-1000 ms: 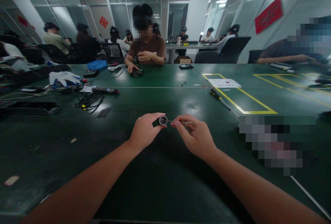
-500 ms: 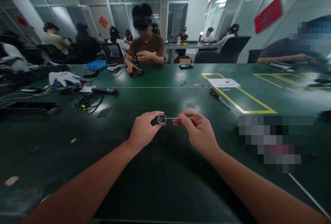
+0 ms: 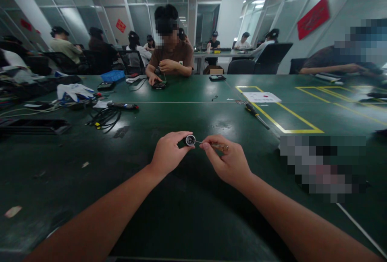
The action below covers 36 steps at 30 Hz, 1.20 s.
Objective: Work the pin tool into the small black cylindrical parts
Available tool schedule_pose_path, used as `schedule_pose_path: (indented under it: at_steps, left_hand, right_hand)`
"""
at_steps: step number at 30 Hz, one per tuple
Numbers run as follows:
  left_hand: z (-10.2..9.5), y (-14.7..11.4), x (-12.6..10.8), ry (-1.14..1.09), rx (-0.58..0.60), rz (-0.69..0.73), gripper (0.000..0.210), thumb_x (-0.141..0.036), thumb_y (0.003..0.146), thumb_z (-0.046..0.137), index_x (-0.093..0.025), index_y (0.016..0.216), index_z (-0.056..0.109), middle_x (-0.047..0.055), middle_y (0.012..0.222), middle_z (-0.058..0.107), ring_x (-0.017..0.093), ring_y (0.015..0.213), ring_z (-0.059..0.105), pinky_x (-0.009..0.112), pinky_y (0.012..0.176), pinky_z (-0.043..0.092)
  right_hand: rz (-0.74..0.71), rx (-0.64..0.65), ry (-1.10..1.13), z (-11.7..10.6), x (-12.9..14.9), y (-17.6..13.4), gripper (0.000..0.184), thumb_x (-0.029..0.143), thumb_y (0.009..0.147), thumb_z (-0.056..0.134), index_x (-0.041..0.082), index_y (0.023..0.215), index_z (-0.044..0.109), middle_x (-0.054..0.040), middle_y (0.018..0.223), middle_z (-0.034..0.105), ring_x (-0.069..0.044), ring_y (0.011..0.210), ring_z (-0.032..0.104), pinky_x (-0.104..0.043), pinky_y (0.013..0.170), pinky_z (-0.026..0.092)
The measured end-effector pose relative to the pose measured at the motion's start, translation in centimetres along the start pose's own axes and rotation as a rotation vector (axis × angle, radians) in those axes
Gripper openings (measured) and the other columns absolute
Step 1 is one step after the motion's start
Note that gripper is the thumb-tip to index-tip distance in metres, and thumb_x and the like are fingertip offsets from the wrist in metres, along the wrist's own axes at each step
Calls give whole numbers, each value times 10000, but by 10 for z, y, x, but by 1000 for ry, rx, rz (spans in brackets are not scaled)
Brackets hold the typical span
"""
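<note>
Between the thumb and fingers of my left hand (image 3: 169, 150) is a small round part (image 3: 190, 140) with a pale rim and a dark inside. Its open face is turned toward me. My right hand (image 3: 229, 159) is closed around the amber, see-through handle of a thin screwdriver (image 3: 220, 146). The metal shaft points left, and its tip reaches the rim or inside of the round part; exactly where it touches is too small to tell. Both hands are above the green table (image 3: 187, 213).
Ahead on the right lies a yellow-and-black screwdriver (image 3: 256, 114) near a white paper sheet (image 3: 261, 97). To the left are a coiled black cable (image 3: 105, 120), a pen-like tool (image 3: 122, 106), white gloves (image 3: 75, 92) and a blue basket (image 3: 112, 76). A co-worker (image 3: 171, 54) sits opposite.
My right hand has shifted slightly down and left, and the screwdriver now slants, with less shaft showing. The round part has turned a little more toward me.
</note>
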State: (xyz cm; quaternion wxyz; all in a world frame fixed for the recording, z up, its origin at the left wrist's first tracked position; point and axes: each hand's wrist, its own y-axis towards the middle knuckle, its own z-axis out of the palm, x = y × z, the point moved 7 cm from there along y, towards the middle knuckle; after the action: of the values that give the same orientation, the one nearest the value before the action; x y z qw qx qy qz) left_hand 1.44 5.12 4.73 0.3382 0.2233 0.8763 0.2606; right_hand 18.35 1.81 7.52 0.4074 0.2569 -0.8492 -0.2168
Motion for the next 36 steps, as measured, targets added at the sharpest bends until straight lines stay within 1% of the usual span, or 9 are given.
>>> schedule_pose_path:
  at_steps: [4, 11, 14, 20, 23, 26, 28, 31, 36]
  left_hand:
    - [0, 0, 0, -15, -8, 19, 329, -230, 804, 824, -243, 1124, 750, 48, 1141, 780, 243, 1052, 738, 415, 968, 591]
    - [1, -1, 4, -24, -2, -32, 363, -206, 785, 832, -247, 1137, 754, 42, 1138, 782, 244, 1037, 744, 399, 957, 593]
    - [1, -1, 5, -28, -9, -40, 368, -215, 784, 835, -248, 1141, 752, 38, 1139, 782, 238, 1030, 745, 388, 956, 589]
    - [0, -1, 9, -29, -14, -83, 347, -283, 795, 836, -240, 1128, 748, 44, 1133, 784, 257, 1040, 743, 404, 941, 586]
    - [-1, 0, 6, -11, -6, -66, 309, -286, 830, 801, -233, 1129, 745, 48, 1127, 784, 258, 1038, 743, 397, 933, 587]
    - [-1, 0, 4, 21, 1, -50, 283, -258, 842, 779, -231, 1122, 748, 53, 1121, 785, 259, 1035, 744, 398, 942, 585]
    - [0, 0, 5, 16, 2, -57, 277, -256, 841, 780, -231, 1115, 750, 53, 1121, 785, 259, 1034, 744, 403, 948, 585]
    - [0, -1, 7, -20, -21, -78, 300, -254, 815, 809, -234, 1108, 748, 44, 1120, 785, 253, 1034, 744, 401, 955, 586]
    - [-3, 0, 8, -29, -55, -84, 359, -210, 775, 840, -234, 1118, 738, 35, 1124, 782, 242, 1042, 738, 391, 949, 585]
  right_hand:
    - [10, 37, 29, 4, -1, 0, 128, 268, 963, 580, 236, 942, 702, -23, 860, 759, -181, 733, 705, -309, 714, 520]
    - [247, -10, 328, 9, -26, -1, 180, 362, 979, 593, 214, 940, 688, -38, 872, 779, -207, 851, 750, -333, 787, 561]
    - [280, -30, 436, 11, -30, -1, 189, 378, 972, 610, 204, 960, 683, -45, 884, 778, -209, 869, 756, -348, 821, 576]
    - [93, 30, 161, 10, -10, -2, 149, 312, 982, 583, 237, 961, 709, -35, 911, 774, -203, 822, 734, -343, 783, 560]
    - [-74, 79, 18, 14, 5, -4, 149, 248, 966, 575, 244, 1026, 711, -54, 978, 773, -216, 875, 726, -357, 824, 557]
    - [-136, 108, -11, 17, 12, -6, 178, 231, 956, 576, 253, 1072, 710, -67, 1028, 769, -231, 933, 718, -378, 857, 556]
    - [-75, 99, 35, 16, 8, -5, 172, 240, 955, 580, 259, 1052, 720, -62, 1019, 770, -229, 924, 718, -386, 864, 555]
    - [165, 65, 267, 14, -12, -1, 145, 306, 957, 598, 244, 960, 729, -47, 949, 771, -216, 884, 725, -381, 854, 562]
    - [581, -13, 1004, 24, -47, 0, 195, 382, 842, 729, 197, 887, 690, -49, 818, 750, -202, 785, 722, -404, 841, 589]
